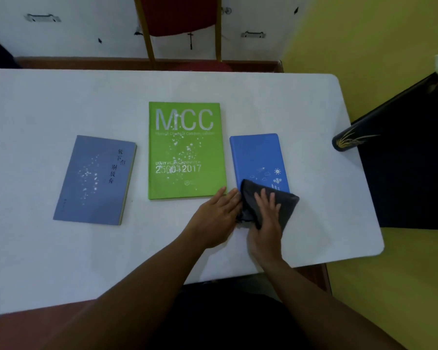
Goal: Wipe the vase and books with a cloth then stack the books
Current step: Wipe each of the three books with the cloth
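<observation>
- White tabletop (48, 102) is seen carrying three books, laid flat side by side and apart from one another.
- One grey-blue book (94, 180) is placed at the left, tilted slightly, with white specks scattered over its cover.
- One green book (186, 150), marked "MCC", is set in the middle; white specks are spread down its cover too.
- One blue book (257, 157) is placed at the right, its near end covered by one dark grey cloth (286, 205).
- The cloth is pressed onto the blue book by the right hand (266, 223), whose fingers are spread flat on top of it; the thumb is tucked at the cloth's near edge.
- The left hand (216, 218) is laid open and flat on the table between the green and blue books, grasping nothing, its fingertips touching the cloth's left edge.
- One black vase (349, 140) with a gold leaf pattern is seen at the table's right edge, well apart from the hands.
- One red chair (180, 16) is stood beyond the far side of the table.
</observation>
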Demonstrator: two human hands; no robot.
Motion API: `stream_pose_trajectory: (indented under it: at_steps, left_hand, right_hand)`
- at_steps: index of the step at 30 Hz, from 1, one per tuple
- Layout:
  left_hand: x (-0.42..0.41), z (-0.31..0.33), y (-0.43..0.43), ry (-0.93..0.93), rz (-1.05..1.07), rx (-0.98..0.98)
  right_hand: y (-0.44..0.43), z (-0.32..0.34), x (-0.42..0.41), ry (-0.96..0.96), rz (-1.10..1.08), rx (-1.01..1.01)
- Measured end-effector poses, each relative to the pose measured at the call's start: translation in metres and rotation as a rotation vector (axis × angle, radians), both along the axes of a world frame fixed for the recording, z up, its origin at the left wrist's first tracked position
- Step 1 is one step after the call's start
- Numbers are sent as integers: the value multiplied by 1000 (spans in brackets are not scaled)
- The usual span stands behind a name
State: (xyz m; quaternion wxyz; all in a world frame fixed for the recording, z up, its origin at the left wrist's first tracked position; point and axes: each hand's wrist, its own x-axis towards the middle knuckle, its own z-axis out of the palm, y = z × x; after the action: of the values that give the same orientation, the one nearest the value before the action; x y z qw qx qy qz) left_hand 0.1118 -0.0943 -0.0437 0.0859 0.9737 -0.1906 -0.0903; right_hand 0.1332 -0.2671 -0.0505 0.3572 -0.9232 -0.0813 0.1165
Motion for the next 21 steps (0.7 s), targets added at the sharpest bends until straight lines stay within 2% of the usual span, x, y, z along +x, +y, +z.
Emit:
stream_pose_trajectory:
  at_steps: [2, 4, 6, 10, 13, 16, 19, 21]
  left_hand:
    - [0, -2, 0, 10, 8, 16]
    - [-1, -2, 8, -2, 16, 1]
    - [-2, 0, 23, -34, 59, -57]
    - [-7, 3, 65, -93, 297, -183]
    - [-19, 2, 99, -89, 482, -199]
    - [-38, -5, 127, -63, 623, -211]
    - [-56, -15, 141, 39, 725, -203]
    - [-60, -21, 144, 104, 754, -213]
  right_hand:
    - [6, 1, 0, 45, -47, 56]
    - [14, 8, 10, 66, -213, 121]
    - [25, 18, 28, 9, -368, 166]
    - [59, 40, 77, -33, -452, 293]
    - [98, 50, 114, -94, -407, 352]
    - [138, 49, 150, -79, -328, 320]
    - [177, 45, 179, -17, -167, 217]
    - [203, 35, 193, 75, -15, 77]
